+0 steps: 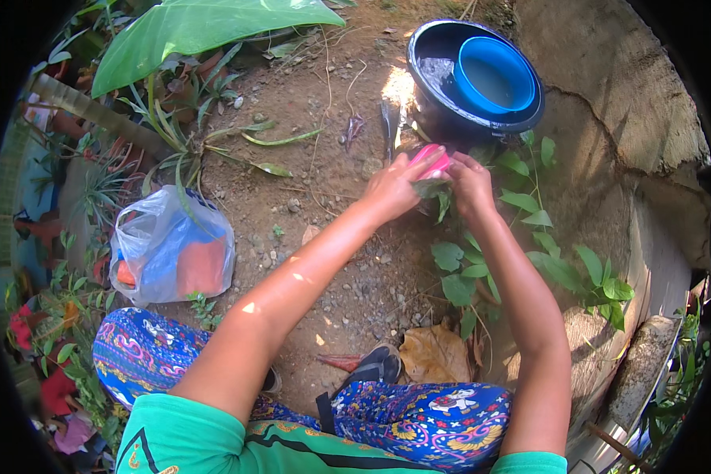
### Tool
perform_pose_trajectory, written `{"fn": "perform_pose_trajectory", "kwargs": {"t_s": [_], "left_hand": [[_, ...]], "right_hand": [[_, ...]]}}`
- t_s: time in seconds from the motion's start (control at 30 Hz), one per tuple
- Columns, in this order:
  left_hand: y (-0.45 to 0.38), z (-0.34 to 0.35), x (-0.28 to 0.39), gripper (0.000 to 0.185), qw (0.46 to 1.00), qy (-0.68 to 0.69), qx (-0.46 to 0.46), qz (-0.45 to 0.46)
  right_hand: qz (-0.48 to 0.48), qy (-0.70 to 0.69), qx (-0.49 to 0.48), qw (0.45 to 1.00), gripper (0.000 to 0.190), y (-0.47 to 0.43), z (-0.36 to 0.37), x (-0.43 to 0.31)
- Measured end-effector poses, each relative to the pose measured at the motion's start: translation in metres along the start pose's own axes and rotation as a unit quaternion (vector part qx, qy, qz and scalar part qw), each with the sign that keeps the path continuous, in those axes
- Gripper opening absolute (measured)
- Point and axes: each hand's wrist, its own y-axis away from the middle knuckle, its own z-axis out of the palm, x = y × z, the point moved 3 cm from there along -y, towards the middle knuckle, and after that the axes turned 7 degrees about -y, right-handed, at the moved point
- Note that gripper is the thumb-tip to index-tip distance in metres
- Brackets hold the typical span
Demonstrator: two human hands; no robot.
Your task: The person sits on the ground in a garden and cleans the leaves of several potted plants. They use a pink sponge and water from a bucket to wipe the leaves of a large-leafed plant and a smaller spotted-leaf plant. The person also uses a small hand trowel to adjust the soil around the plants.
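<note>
My left hand (393, 185) is closed on a bright pink object (431, 161), its exact kind unclear. Against its right side my right hand (471, 181) has its fingers bent at the pink object and at something leafy or clear just below; whether it grips either is hard to tell. Just beyond the hands stands a black basin (418, 65) with a blue plastic tub (497, 74) in it, which holds cloudy liquid. A dark, slender object (387, 127) lies on the soil left of the basin.
A clear plastic bag (172, 249) with blue and orange things sits on the left. Potted plants line the left edge, under a large green leaf (213, 35). Leafy vines (521, 201) climb by a big stone or trunk surface (592, 118) at right. A dry brown leaf (434, 355) lies near my sandalled foot (385, 362).
</note>
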Motion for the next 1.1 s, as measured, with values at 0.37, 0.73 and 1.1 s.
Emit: {"fn": "perform_pose_trajectory", "kwargs": {"t_s": [0.37,0.73,1.1], "left_hand": [[-0.019,0.017,-0.011,0.046,0.983,0.133,0.124,0.010],[-0.015,0.038,-0.027,0.053,0.982,0.106,0.117,-0.108],[0.004,0.030,-0.012,0.052,0.980,0.128,0.141,-0.057]], "right_hand": [[-0.027,0.025,-0.052,0.998,0.016,-0.006,0.011,-0.004],[-0.025,0.126,-0.074,0.989,0.014,-0.010,0.014,-0.010],[0.007,0.060,-0.064,0.996,0.007,0.001,-0.012,-0.015]]}}
